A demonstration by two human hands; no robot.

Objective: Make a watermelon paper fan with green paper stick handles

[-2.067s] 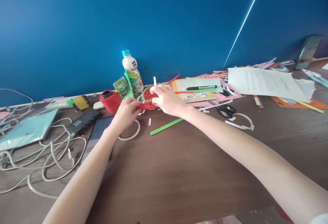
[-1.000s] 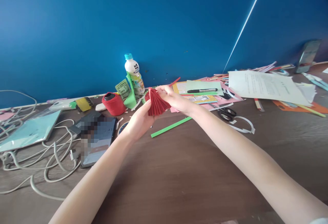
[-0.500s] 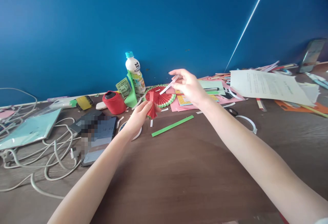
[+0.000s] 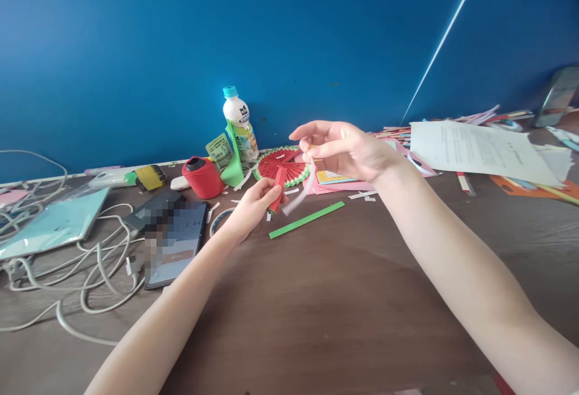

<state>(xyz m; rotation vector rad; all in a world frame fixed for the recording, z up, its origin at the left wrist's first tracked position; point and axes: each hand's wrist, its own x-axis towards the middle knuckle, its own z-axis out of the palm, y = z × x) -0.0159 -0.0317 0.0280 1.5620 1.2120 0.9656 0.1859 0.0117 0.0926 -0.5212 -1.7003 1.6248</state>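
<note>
My left hand (image 4: 253, 207) pinches a folded red pleated paper piece (image 4: 279, 185), held upright just above the brown table (image 4: 325, 298). My right hand (image 4: 348, 149) hovers to its right and higher, fingers pinched on a thin white strip (image 4: 302, 190) that hangs down, blurred by motion. Behind both hands a round red pleated paper fan with a green and white rim (image 4: 281, 164) lies flat on the table. A long green paper strip (image 4: 306, 220) lies on the table below my right hand.
A red cup-like object (image 4: 203, 176), a white bottle with a teal cap (image 4: 241, 122), a phone (image 4: 175, 242), a tape ring (image 4: 219, 221), white cables (image 4: 81, 286) and a teal tablet (image 4: 49, 224) sit left. Loose papers (image 4: 479, 148) and coloured strips pile up right, against the blue wall.
My left hand lifted the red pleated piece off the round fan and folded it narrow. My right hand let go of it, picked up a white strip and swung the strip downward.
</note>
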